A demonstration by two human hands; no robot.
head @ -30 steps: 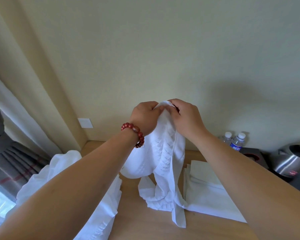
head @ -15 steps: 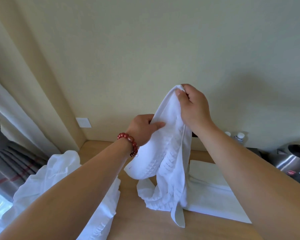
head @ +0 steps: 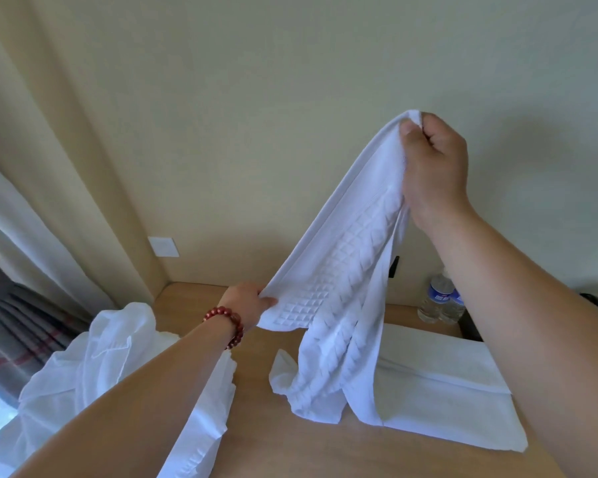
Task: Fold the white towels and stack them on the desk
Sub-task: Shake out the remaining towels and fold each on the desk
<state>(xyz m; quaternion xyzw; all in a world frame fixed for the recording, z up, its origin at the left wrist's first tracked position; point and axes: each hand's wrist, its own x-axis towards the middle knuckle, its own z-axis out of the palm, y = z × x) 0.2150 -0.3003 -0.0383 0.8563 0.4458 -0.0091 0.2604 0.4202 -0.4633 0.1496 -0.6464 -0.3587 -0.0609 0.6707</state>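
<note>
A white towel with a raised diamond pattern hangs stretched between my hands above the wooden desk. My right hand grips one corner high up near the wall. My left hand, with a red bead bracelet on the wrist, pinches the hem lower down at the left. The towel's lower end trails onto the desk. A stack of folded white towels lies on the desk at the right, partly under my right forearm. A heap of unfolded white towels lies at the left.
Two water bottles stand against the wall at the back right, beside a dark object at the frame edge. A curtain hangs at the left, and a white wall plate sits near the desk's back corner.
My hands have drawn apart along the towel's edge: the right rose up and to the right with its corner, the left slid down and left along the hem. The towel is spread out.
</note>
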